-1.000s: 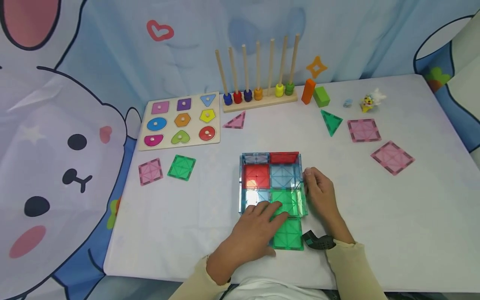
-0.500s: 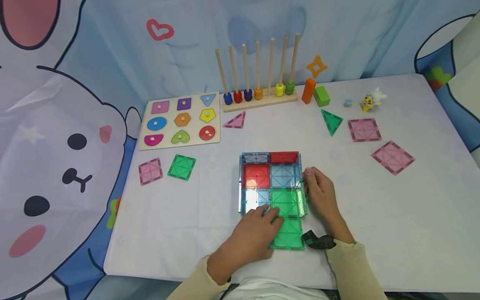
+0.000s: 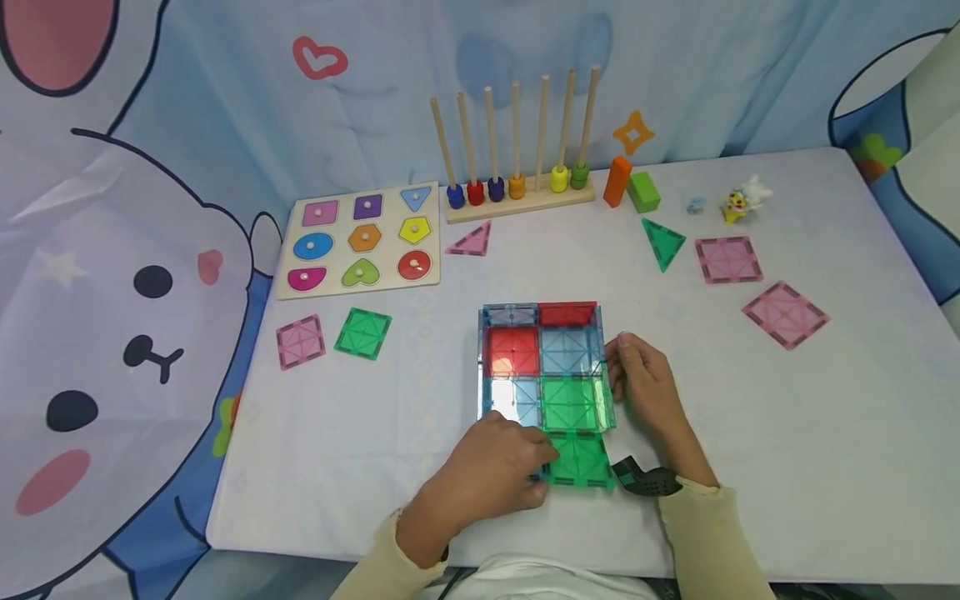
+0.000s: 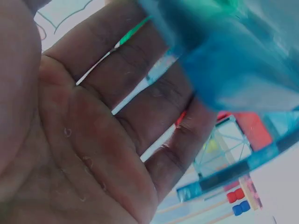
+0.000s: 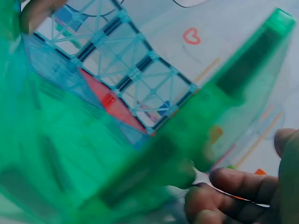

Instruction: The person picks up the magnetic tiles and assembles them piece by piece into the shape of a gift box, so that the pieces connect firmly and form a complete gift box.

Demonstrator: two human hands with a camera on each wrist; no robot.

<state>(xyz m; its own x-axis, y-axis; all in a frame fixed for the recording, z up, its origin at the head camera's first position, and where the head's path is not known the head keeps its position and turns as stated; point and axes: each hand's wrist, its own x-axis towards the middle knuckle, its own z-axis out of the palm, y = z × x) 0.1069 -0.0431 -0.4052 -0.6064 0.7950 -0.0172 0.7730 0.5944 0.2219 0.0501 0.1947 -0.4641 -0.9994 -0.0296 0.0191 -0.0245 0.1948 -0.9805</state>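
Note:
A box of clear magnetic tiles [image 3: 570, 400] in red, blue and green stands at the table's middle, walls upright. A green tile [image 3: 576, 458] extends from its near side, slightly raised. My left hand [image 3: 480, 467] pinches the near edge of the blue tile [image 4: 233, 70] beside it, mostly covered by the hand in the head view. Beyond the green right wall [image 5: 196, 135], my right hand [image 3: 648, 383] rests at its outer side, fingers loosely bent with fingertips close to the wall; contact is hard to tell.
Loose pink tiles [image 3: 786, 315] lie right, a green triangle [image 3: 663, 244] farther back. At left are a pink tile [image 3: 301, 342], a green square [image 3: 363, 333] and a shape puzzle [image 3: 360, 242]. A peg rack [image 3: 525, 200] and blocks [image 3: 643, 193] stand behind.
My left hand has drawn back toward the near edge and its fingers have bent around the tile. The near green tile's front edge has risen. The right hand has shifted slightly.

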